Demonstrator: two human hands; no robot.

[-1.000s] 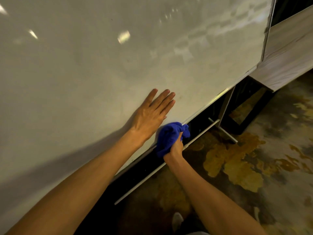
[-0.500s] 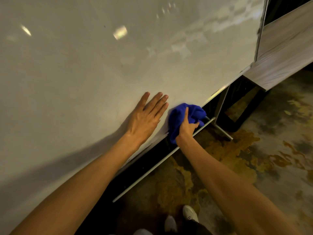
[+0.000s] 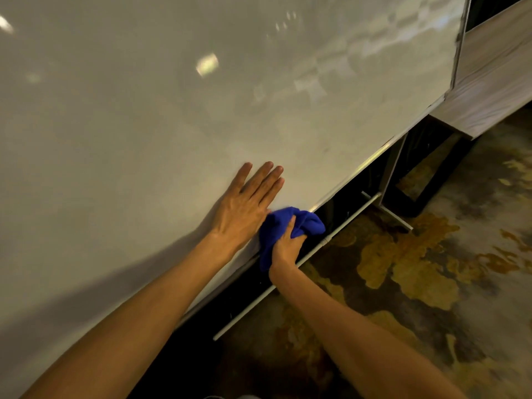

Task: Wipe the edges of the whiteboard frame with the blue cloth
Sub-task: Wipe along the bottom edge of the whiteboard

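Note:
A large whiteboard (image 3: 172, 116) fills the upper left of the view. Its metal bottom frame edge (image 3: 365, 162) runs diagonally from lower left to upper right. My left hand (image 3: 247, 205) lies flat on the board surface, fingers together and stretched out, just above that edge. Right beside it, my right hand (image 3: 286, 246) grips a bunched blue cloth (image 3: 290, 223) and presses it against the bottom frame edge. The cloth covers a short stretch of the frame.
Below the board a thin white stand bar (image 3: 302, 260) runs parallel to the frame, joined to a crossbar foot (image 3: 388, 211). A wood-grain table (image 3: 489, 90) with dark legs stands at the right. The floor (image 3: 417, 283) is mottled brown and grey.
My right hand with the blue cloth slid up right along the bottom frame edge, then came back down left beside my left hand. My left hand stayed flat on the board.

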